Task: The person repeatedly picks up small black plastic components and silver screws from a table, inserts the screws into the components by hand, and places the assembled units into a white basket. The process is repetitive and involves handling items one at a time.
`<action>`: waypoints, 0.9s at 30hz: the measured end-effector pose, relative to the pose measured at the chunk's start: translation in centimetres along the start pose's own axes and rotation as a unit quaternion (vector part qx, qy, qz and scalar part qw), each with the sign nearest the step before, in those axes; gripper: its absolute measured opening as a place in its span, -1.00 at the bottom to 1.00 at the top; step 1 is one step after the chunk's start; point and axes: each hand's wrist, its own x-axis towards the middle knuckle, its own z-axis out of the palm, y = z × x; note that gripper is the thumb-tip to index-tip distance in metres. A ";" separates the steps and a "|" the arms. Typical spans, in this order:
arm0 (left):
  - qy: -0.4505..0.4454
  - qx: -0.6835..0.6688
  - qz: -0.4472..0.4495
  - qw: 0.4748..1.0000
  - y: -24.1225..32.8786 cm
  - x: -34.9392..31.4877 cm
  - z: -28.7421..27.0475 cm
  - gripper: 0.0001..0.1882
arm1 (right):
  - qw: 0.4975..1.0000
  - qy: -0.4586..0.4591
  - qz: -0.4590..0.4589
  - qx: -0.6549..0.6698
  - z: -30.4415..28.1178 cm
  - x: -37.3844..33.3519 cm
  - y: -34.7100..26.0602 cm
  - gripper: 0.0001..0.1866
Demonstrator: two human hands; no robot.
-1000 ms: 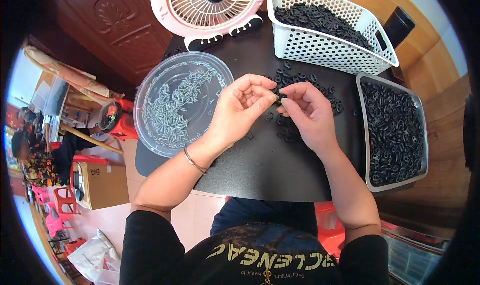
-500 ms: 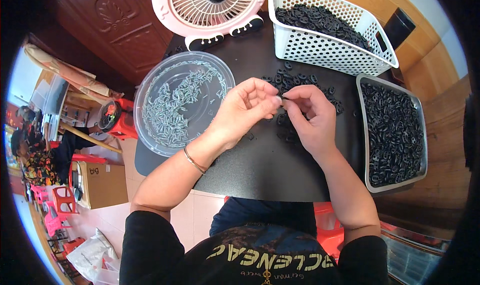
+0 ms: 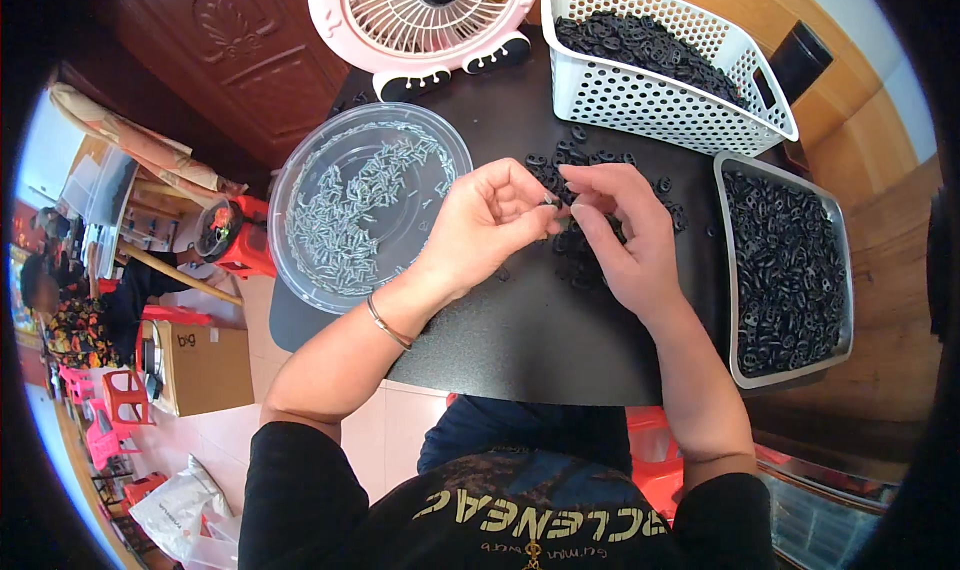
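Note:
My left hand (image 3: 490,215) is closed in a pinch, with a small black part (image 3: 549,203) showing between thumb and fingertips. Just to its right, my right hand (image 3: 625,225) has thumb and forefinger apart, and I see nothing between them. Under and behind both hands lies a loose pile of small black plastic pieces with holes (image 3: 600,159). A round clear tub (image 3: 398,232) of small silvery screws (image 3: 335,232) stands to the left of my left hand. At the right, a metal tray (image 3: 737,300) is filled with similar black pieces (image 3: 785,260).
A white perforated basket (image 3: 650,105) of black pieces stands at the back right. Beside it is a pink fan (image 3: 385,65) at the back. The dark table (image 3: 520,340) has its near edge close to my body. A cardboard box (image 3: 215,370) sits on the floor at left.
My right thumb and forefinger have parted and drawn slightly away from my left fingertips. The left hand keeps its pinch in nearly the same place.

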 end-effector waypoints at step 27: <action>0.007 -0.040 -0.094 0.995 0.2 0.1 -0.1 -0.87 | 0.994 -0.017 -0.007 -0.106 -0.8 0.1 -0.2 -0.88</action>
